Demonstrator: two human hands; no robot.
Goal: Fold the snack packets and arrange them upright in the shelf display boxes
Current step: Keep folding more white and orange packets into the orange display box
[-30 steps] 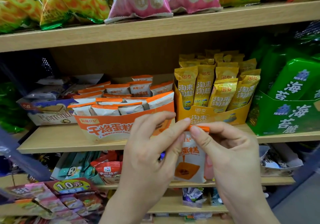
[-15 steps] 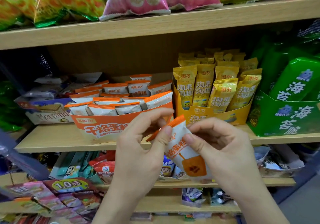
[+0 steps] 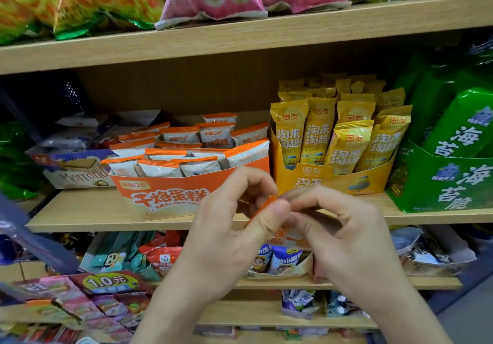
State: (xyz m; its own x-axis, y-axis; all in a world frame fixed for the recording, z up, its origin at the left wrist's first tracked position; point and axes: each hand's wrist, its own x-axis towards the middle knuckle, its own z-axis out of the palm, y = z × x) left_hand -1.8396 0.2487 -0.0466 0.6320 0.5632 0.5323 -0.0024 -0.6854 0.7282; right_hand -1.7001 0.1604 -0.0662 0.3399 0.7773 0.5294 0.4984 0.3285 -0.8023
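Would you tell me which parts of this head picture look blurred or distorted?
Head view: left hand, right hand and the packet they pinch are motion-blurred; the upper shelf board bows from wide-angle distortion; the orange display box print is sharp.

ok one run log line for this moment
step: fold | left hand: pinches packet | right hand: pinches packet | packet: not yet in orange display box

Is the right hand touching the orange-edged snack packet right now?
Touching. The head view shows the right hand pinching the packet by its orange edge, opposite the left hand, which pinches it too.
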